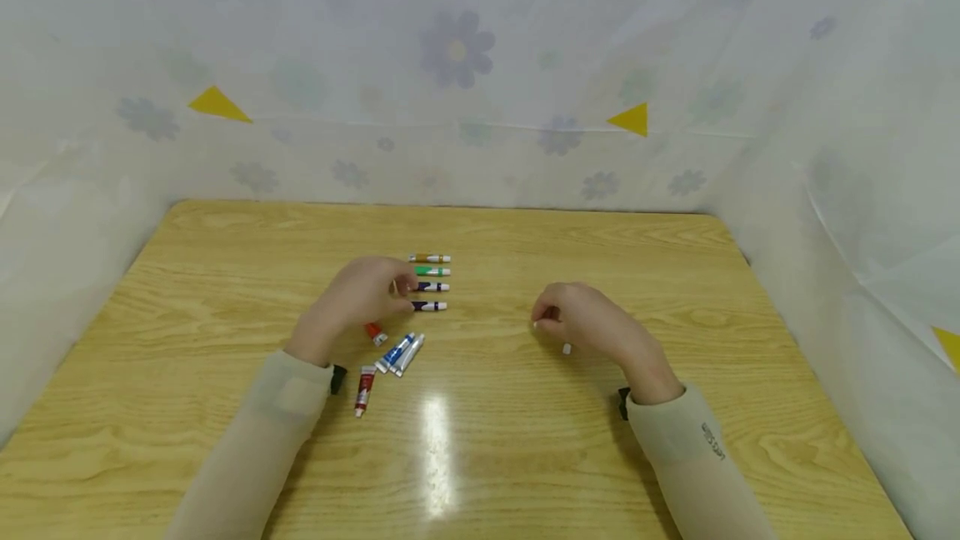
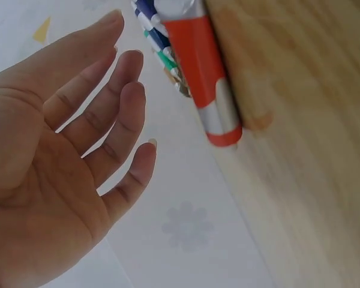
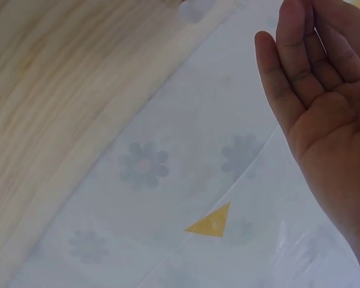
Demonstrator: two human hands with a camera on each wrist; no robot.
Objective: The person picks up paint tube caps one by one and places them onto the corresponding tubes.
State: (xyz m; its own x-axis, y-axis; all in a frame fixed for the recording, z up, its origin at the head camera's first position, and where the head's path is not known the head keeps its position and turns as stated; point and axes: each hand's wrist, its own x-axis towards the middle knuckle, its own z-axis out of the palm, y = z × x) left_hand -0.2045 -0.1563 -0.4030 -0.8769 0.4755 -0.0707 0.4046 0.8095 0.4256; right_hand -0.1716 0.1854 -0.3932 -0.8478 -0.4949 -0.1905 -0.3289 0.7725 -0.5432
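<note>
On the light wooden table (image 1: 525,440), the person's left hand (image 1: 360,300) hovers over a group of small paint tubes, its fingers spread and relaxed with nothing in its grasp, as the left wrist view plainly shows. Just beneath its near edge lies a small orange-red paint tube with a silver end (image 1: 375,332), close to the palm but apart from it. Beside the fingertips, on the far right of the hand, four tubes lie in a neat row: a brown one (image 1: 429,258) farthest, then a green one (image 1: 432,272), and two dark purple ones (image 1: 431,297). Nearer, two blue tubes (image 1: 401,352) lie slanted together, with a dark red tube (image 1: 364,390) just left of them. The right hand (image 1: 592,325) hangs well apart to the right, fingers loosely bent and holding nothing.
</note>
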